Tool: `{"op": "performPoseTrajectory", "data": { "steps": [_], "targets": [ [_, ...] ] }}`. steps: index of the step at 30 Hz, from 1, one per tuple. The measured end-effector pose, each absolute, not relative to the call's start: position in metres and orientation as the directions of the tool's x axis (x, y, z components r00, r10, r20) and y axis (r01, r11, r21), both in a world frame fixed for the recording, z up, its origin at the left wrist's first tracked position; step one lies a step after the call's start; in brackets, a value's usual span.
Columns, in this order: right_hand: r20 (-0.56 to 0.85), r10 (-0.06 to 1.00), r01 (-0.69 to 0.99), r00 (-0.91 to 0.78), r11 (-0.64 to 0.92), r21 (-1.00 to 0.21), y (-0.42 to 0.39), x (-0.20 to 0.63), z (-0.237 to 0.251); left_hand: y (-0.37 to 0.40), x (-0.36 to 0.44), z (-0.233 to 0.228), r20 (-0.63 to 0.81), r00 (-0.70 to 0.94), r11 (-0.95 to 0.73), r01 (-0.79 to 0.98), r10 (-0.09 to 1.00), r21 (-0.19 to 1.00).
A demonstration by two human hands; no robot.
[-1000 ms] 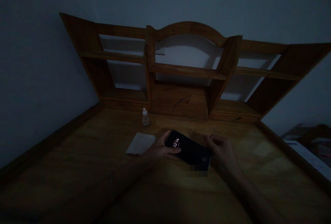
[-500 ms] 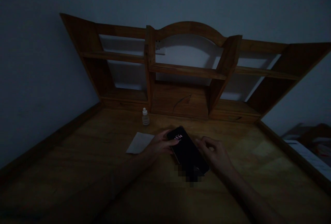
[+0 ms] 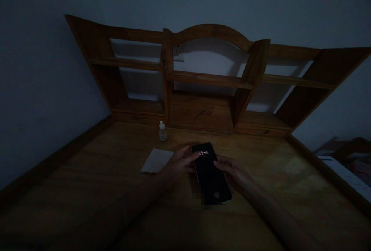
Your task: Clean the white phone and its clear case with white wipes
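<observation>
A black smartphone (image 3: 211, 173) with a lit clock on its screen is held just above the wooden desk (image 3: 116, 189). Its long side now points away from me. My left hand (image 3: 178, 164) grips its far left edge with the fingertips. My right hand (image 3: 233, 173) holds its right edge. A white folded cloth (image 3: 156, 160) lies just left of my left hand. A small white dropper bottle (image 3: 162, 131) stands behind the cloth.
A wooden shelf unit (image 3: 208, 81) with bare compartments rises along the back of the desk against a pale wall. A raised wooden rim runs along both desk sides. Something pale (image 3: 344, 170) lies beyond the right rim. The room is dim.
The phone has been turned from lying crosswise to pointing away from me. My right hand slid from its lower corner to its right edge. My left hand stayed at the far end.
</observation>
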State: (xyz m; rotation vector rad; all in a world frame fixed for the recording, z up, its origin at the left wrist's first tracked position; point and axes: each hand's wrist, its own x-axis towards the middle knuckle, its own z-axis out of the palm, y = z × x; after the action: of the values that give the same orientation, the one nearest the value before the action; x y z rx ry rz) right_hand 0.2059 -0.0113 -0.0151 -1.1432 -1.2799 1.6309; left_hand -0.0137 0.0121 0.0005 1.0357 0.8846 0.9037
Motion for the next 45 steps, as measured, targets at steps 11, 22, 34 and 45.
{"op": "performPoseTrajectory", "data": {
  "steps": [11,22,34,45],
  "targets": [
    [-0.208,0.976,-0.25,-0.057,-0.216,-0.944,0.0,0.208,-0.021,-0.004,-0.009,-0.009,-0.168,0.689,0.45,-0.251,0.705,0.857],
    [-0.19,0.981,-0.216,-0.048,-0.196,-0.957,0.001,0.209,-0.019,-0.003,-0.006,-0.023,-0.13,0.68,0.405,-0.262,0.722,0.876],
    [-0.124,0.992,-0.176,0.017,-0.119,-0.977,0.008,0.217,-0.025,0.001,-0.004,-0.03,-0.096,0.55,0.351,-0.381,0.83,0.855],
    [-0.092,0.996,-0.374,-0.021,-0.093,-0.923,-0.001,0.209,-0.009,0.009,-0.009,-0.02,-0.077,0.406,0.242,-0.372,0.911,0.896]
  ]
}}
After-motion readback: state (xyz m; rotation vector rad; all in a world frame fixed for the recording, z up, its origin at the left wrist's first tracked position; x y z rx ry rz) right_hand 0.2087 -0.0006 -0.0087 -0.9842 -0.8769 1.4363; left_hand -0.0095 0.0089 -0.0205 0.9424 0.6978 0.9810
